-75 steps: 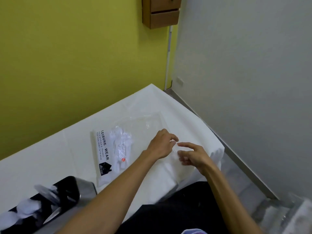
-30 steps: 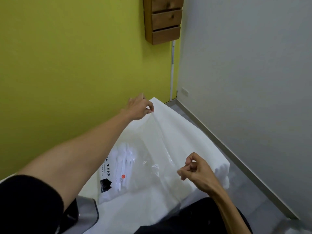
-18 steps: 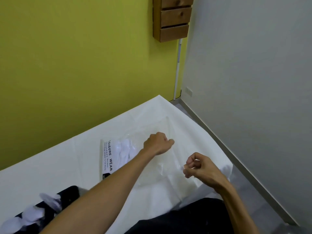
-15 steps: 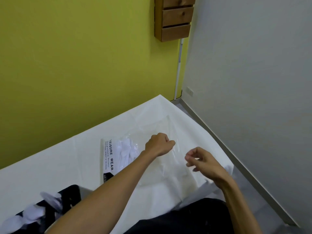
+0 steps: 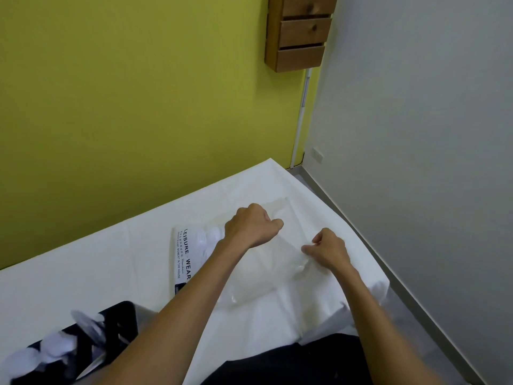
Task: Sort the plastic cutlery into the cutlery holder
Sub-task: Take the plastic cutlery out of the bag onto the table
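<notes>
Working at the clear bag [image 5: 266, 273].
Curled left hand [image 5: 251, 229] grips its top; right hand [image 5: 329, 250] pinches its right edge.

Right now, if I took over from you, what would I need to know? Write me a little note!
The left hand grips the clear bag; the right hand pinches its edge.
The bag lies on the table with white cutlery inside.
The black holder at the near left already has some white pieces.
Left to do: open the bag, sort the rest in.
</notes>
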The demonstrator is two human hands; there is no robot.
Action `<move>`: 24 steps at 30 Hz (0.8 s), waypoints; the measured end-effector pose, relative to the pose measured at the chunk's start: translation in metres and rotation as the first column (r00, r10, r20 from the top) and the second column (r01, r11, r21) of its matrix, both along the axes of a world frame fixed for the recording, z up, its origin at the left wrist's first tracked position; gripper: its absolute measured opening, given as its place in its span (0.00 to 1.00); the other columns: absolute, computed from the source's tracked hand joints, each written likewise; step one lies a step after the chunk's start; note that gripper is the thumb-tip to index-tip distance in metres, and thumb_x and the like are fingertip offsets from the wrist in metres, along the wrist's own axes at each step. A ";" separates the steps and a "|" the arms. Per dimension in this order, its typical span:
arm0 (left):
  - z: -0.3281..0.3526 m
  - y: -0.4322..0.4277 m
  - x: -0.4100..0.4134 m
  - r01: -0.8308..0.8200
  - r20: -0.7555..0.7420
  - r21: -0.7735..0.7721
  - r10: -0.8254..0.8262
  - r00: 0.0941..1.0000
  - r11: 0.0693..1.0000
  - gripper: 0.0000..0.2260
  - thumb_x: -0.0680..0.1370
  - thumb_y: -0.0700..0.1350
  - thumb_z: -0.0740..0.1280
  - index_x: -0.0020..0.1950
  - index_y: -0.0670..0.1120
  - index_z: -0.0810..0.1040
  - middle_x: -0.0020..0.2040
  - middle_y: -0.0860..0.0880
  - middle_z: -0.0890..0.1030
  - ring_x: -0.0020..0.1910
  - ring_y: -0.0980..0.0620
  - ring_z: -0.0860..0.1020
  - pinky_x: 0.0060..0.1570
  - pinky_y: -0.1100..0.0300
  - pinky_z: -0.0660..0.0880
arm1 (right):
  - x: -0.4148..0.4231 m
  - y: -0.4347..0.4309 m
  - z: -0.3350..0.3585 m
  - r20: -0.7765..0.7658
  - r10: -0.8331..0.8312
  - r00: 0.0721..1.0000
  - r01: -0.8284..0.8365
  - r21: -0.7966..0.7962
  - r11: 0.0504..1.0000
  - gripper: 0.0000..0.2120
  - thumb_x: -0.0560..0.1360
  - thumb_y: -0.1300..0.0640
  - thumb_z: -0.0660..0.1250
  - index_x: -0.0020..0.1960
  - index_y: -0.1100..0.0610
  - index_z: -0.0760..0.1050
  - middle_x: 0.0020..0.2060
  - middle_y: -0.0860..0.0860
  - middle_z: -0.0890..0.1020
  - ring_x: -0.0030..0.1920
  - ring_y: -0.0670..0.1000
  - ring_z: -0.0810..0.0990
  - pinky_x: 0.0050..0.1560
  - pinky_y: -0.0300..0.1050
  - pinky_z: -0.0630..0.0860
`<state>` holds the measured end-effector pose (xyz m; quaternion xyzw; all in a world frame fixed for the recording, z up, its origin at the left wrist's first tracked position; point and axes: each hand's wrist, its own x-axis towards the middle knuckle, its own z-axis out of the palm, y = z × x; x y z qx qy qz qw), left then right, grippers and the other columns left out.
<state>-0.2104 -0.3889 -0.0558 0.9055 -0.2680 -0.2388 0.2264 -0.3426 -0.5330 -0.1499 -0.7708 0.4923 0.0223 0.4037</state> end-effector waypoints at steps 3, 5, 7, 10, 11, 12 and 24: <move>0.000 -0.004 -0.003 0.017 -0.007 0.015 -0.016 1.000 1.000 0.10 0.73 0.52 0.65 0.36 0.48 0.71 0.36 0.50 0.77 0.39 0.46 0.77 0.38 0.57 0.70 | 0.008 0.007 0.020 0.251 -0.008 0.968 0.050 -0.160 0.986 0.07 0.72 0.57 0.72 0.45 0.53 0.74 0.40 0.48 0.80 0.42 0.50 0.80 0.41 0.47 0.79; -0.001 -0.008 -0.004 0.019 -0.010 0.010 -0.019 1.000 1.000 0.11 0.74 0.52 0.65 0.36 0.48 0.71 0.35 0.50 0.76 0.37 0.47 0.74 0.38 0.57 0.69 | 0.020 0.015 0.031 0.360 0.105 0.927 -0.059 -0.137 0.989 0.02 0.73 0.58 0.71 0.44 0.53 0.78 0.40 0.47 0.83 0.41 0.48 0.82 0.39 0.44 0.79; -0.002 -0.011 -0.006 0.009 -0.017 -0.015 -0.009 1.000 1.000 0.10 0.74 0.52 0.65 0.35 0.49 0.73 0.36 0.49 0.77 0.36 0.47 0.73 0.37 0.57 0.69 | 0.033 0.018 0.027 0.324 0.258 0.910 -0.312 0.127 0.942 0.05 0.73 0.60 0.67 0.45 0.54 0.82 0.41 0.51 0.85 0.42 0.52 0.85 0.47 0.50 0.83; -0.004 -0.011 -0.007 -0.020 -0.083 -0.092 0.012 0.996 0.996 0.09 0.73 0.51 0.65 0.35 0.49 0.74 0.35 0.48 0.77 0.37 0.47 0.74 0.38 0.55 0.71 | 0.041 0.019 0.008 0.155 0.467 0.871 -0.484 0.439 0.757 0.09 0.73 0.60 0.69 0.52 0.55 0.85 0.50 0.55 0.86 0.53 0.56 0.85 0.59 0.55 0.80; -0.006 -0.007 -0.004 -0.053 -0.125 -0.123 0.037 0.991 0.991 0.10 0.72 0.51 0.65 0.34 0.47 0.75 0.35 0.46 0.79 0.38 0.46 0.77 0.40 0.54 0.74 | 0.042 0.019 0.004 0.178 0.457 0.871 -0.478 0.518 0.709 0.11 0.74 0.60 0.71 0.56 0.56 0.84 0.54 0.56 0.85 0.56 0.57 0.84 0.61 0.53 0.79; -0.008 -0.001 0.001 -0.113 -0.171 -0.158 0.085 0.982 0.981 0.12 0.71 0.52 0.66 0.35 0.44 0.77 0.36 0.45 0.82 0.40 0.45 0.80 0.43 0.52 0.78 | 0.044 0.019 0.000 0.234 0.392 0.890 -0.448 0.613 0.651 0.14 0.75 0.61 0.72 0.60 0.59 0.82 0.57 0.58 0.84 0.58 0.58 0.83 0.62 0.52 0.79; -0.106 0.119 0.042 -0.807 -0.028 -0.128 0.811 0.584 0.577 0.16 0.80 0.50 0.64 0.64 0.42 0.72 0.67 0.38 0.70 0.66 0.37 0.68 0.63 0.43 0.69 | 0.079 0.039 -0.011 0.234 0.304 0.924 -0.362 0.793 0.490 0.14 0.78 0.65 0.66 0.63 0.69 0.77 0.54 0.60 0.85 0.28 0.48 0.64 0.31 0.39 0.76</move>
